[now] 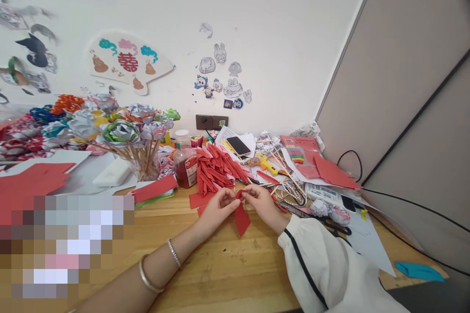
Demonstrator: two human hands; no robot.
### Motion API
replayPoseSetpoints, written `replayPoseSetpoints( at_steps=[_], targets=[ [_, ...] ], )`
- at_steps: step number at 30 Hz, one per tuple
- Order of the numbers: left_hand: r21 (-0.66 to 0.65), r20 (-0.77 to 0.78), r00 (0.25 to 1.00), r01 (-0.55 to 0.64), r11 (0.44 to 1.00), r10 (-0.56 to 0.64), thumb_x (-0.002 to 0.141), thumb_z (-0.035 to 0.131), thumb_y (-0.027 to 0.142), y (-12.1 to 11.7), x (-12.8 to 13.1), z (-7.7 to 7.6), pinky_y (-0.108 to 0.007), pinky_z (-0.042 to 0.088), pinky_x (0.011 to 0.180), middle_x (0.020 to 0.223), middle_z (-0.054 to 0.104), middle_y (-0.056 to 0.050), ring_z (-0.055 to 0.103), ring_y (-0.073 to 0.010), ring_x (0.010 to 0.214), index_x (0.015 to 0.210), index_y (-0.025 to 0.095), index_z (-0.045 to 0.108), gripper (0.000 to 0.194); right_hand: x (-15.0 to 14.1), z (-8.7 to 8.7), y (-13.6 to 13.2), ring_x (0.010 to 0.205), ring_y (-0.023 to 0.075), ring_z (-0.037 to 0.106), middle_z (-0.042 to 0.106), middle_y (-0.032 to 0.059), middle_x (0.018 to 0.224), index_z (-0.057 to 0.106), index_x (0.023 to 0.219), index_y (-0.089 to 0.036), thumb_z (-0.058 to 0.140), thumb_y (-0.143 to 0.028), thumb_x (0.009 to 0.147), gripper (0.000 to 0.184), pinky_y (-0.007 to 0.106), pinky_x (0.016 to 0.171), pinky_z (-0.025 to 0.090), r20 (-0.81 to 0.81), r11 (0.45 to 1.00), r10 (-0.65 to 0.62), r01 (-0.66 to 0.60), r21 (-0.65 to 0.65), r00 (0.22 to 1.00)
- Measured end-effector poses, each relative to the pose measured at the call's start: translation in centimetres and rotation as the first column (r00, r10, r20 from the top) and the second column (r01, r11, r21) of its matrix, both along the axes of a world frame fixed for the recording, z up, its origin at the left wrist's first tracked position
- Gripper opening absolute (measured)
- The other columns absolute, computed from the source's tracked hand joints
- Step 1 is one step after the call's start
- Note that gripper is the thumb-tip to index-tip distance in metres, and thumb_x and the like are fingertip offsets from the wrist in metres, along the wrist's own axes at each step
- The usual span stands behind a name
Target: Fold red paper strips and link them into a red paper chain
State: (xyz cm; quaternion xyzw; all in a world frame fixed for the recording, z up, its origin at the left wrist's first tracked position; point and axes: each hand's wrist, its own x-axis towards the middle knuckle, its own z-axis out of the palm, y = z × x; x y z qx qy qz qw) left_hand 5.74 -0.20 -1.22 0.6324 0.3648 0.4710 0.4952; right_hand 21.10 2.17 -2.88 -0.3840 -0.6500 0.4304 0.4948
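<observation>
Between my hands, above the wooden table (220, 264), is a piece of red paper (242, 220), its lower part hanging down to a point. My left hand (219, 208) pinches its upper end from the left. From the right, my right hand (259, 201) pinches the same end, fingertips close to those of the left. The paper's top looks curled or folded there, partly hidden by the fingers. Just behind my hands lies a heap of folded red paper pieces (216, 168), with flat red paper (198, 199) at its near edge.
Paper flowers on sticks (121, 133) stand in a container at the left, beside a bottle (185, 161). A phone (238, 146), a yellow glue gun (269, 164), bead strings (292, 193) and black-handled scissors (336, 227) lie to the right. Red sheets (33, 181) are at the far left.
</observation>
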Motion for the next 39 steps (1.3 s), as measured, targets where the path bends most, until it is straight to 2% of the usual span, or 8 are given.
replayPoseSetpoints(
  at_steps=[7,11,15,19,27,31,34,39],
  targets=[
    [0.035,-0.040,0.999,-0.021,0.999,0.022,0.067,0.056,0.034,0.3,0.0,-0.7,-0.024,0.042,0.064,0.070,0.050,0.003,0.050,-0.0115,0.068,0.070,0.018,0.041,0.022,-0.1,0.5,-0.6,0.072,0.0131,0.055,0.057,0.0017,0.077,0.054,0.081,-0.017,0.052,-0.030,0.073,0.015,0.025,0.065,0.044,-0.003,0.999,0.036,-0.036,0.013,0.999],
    [0.099,-0.119,0.987,-0.095,0.991,0.107,0.069,0.053,0.033,0.4,-0.1,-0.7,-0.021,0.038,0.056,0.063,0.045,0.004,0.046,-0.0103,0.060,0.066,0.018,0.041,0.019,-0.2,0.8,-0.9,0.073,0.0133,0.055,0.057,0.0020,0.079,0.054,0.084,-0.018,0.053,-0.029,0.073,0.016,0.026,0.067,0.045,0.026,0.999,0.025,-0.026,0.034,0.999],
    [0.180,-0.209,0.965,-0.123,0.976,0.160,0.070,0.051,0.030,0.3,-0.3,-0.6,-0.022,0.038,0.057,0.065,0.047,0.003,0.045,-0.0110,0.062,0.068,0.017,0.043,0.015,-0.2,1.0,-1.1,0.078,0.0142,0.055,0.058,0.0026,0.085,0.054,0.090,-0.019,0.051,-0.028,0.074,0.019,0.027,0.070,0.044,0.073,0.996,-0.009,0.002,0.093,0.997],
    [0.214,-0.222,0.961,-0.115,0.970,0.163,0.070,0.049,0.027,0.6,-0.3,-1.0,-0.021,0.036,0.054,0.060,0.044,0.005,0.042,-0.0094,0.057,0.061,0.018,0.038,0.017,-0.3,1.2,-1.5,0.082,0.0156,0.055,0.060,0.0036,0.090,0.058,0.090,-0.020,0.050,-0.027,0.075,0.019,0.029,0.073,0.044,0.134,0.986,-0.023,0.001,0.167,0.991],
    [0.227,-0.210,0.960,-0.138,0.964,0.187,0.068,0.047,0.018,0.9,-0.5,-1.2,-0.021,0.039,0.056,0.064,0.049,0.003,0.046,-0.0101,0.060,0.060,0.018,0.037,0.012,-0.4,0.9,-1.3,0.073,0.0144,0.055,0.060,0.0031,0.083,0.058,0.089,-0.019,0.052,-0.025,0.074,0.018,0.025,0.063,0.043,0.246,0.978,-0.021,-0.032,0.207,0.969],
    [0.242,-0.207,0.958,-0.146,0.959,0.198,0.066,0.045,0.012,1.0,-0.7,-1.1,-0.023,0.040,0.061,0.067,0.052,0.002,0.050,-0.0116,0.065,0.063,0.018,0.043,0.007,-0.4,0.5,-1.1,0.066,0.0134,0.052,0.059,0.0015,0.075,0.060,0.079,-0.019,0.051,-0.029,0.075,0.014,0.024,0.057,0.039,0.397,0.973,-0.030,-0.064,0.221,0.917],
    [0.254,-0.208,0.947,-0.188,0.949,0.244,0.066,0.045,0.012,1.0,-0.8,-1.0,-0.023,0.041,0.061,0.067,0.052,0.002,0.050,-0.0119,0.065,0.067,0.018,0.047,0.005,-0.2,0.5,-1.2,0.061,0.0134,0.049,0.056,0.0004,0.067,0.059,0.073,-0.019,0.051,-0.034,0.075,0.017,0.024,0.055,0.037,0.521,0.965,-0.001,-0.137,0.225,0.854],
    [0.248,-0.187,0.945,-0.219,0.944,0.268,0.068,0.045,0.015,1.1,-0.9,-0.9,-0.023,0.040,0.059,0.064,0.052,0.002,0.050,-0.0119,0.062,0.069,0.017,0.048,0.004,0.2,0.8,-1.5,0.084,0.0189,0.048,0.054,0.0022,0.086,0.058,0.084,-0.022,0.066,-0.043,0.058,0.033,0.028,0.072,0.036,0.682,0.907,0.095,-0.345,0.241,0.726]
  ],
)
